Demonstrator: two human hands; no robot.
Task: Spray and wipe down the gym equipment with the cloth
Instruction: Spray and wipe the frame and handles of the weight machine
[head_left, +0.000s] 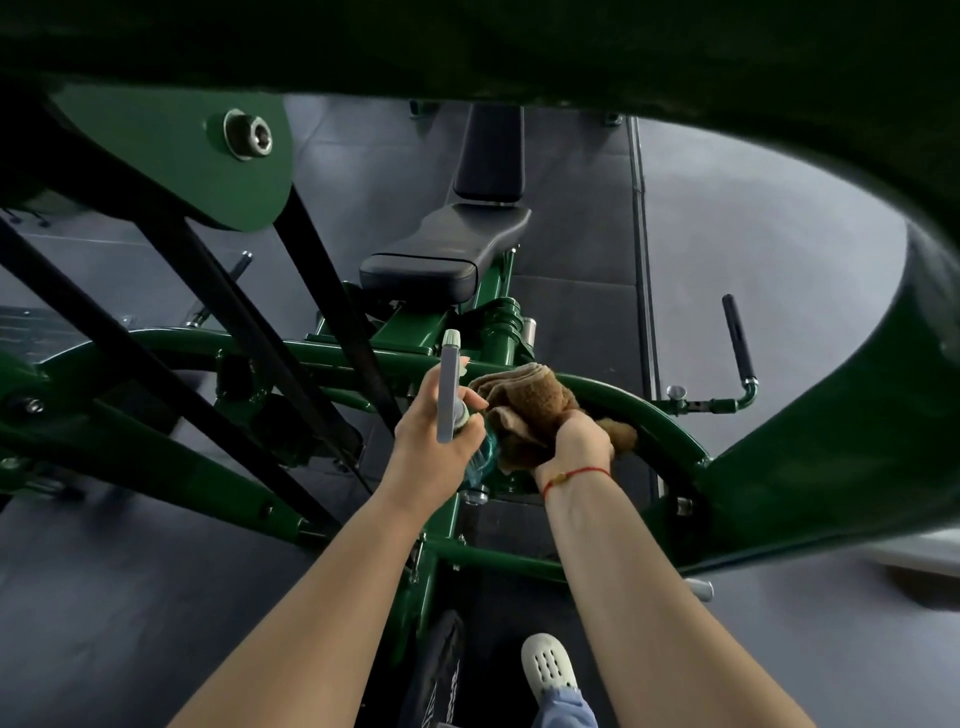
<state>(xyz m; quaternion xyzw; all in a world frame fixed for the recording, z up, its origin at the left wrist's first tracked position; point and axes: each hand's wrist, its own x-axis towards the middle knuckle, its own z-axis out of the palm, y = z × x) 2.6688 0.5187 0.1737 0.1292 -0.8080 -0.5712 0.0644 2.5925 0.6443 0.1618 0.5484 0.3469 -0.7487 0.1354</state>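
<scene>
A dark green gym machine fills the view, with a curved green tube (654, 410) running right of centre. My right hand (579, 441) grips a crumpled brown cloth (530, 400) and holds it against that tube. My left hand (436, 441) is wrapped around a spray bottle (450, 384) with a grey head and a blue-green body, held upright just left of the cloth. The bottle's lower body is mostly hidden behind my fingers.
A black padded seat and backrest (452, 249) lie beyond the hands. Black straps (218, 291) cross diagonally at left. A thick green frame arm (810, 493) rises at right, and a black-gripped handle (737, 343) stands behind it. My white shoe (548, 667) rests on the dark floor.
</scene>
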